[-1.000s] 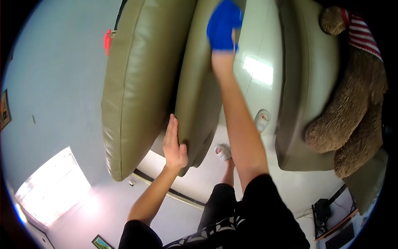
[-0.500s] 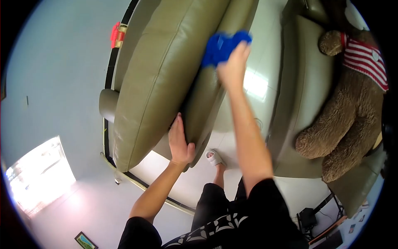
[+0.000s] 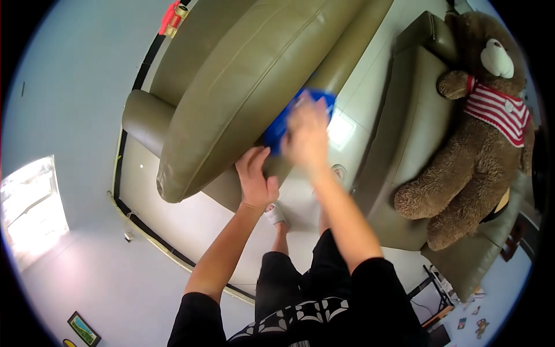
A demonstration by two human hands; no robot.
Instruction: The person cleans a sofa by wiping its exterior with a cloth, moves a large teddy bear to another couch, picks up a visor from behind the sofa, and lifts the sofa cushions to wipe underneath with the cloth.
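A big olive leather sofa cushion [image 3: 243, 98] stands tilted up over the sofa base [image 3: 344, 55]. My left hand [image 3: 254, 179] rests against the cushion's lower edge, thumb apart and fingers bent a little. In the gap between cushion and base lies a blue cloth [image 3: 318, 101], partly hidden under my right hand [image 3: 306, 136]. That hand is smeared by motion, with its fingers pressed onto the cloth.
At the right a second olive sofa [image 3: 413, 124] bears a large brown teddy bear [image 3: 474, 156] in a striped shirt. Pale floor tiles [image 3: 370, 75] run between the sofas. The sofa armrest [image 3: 144, 118] is near the wall [image 3: 69, 87] at left.
My right hand and the blue cloth have come down along the gap, nearer to my left hand. My left hand's fingers are now more bent, and the camera view has shifted.
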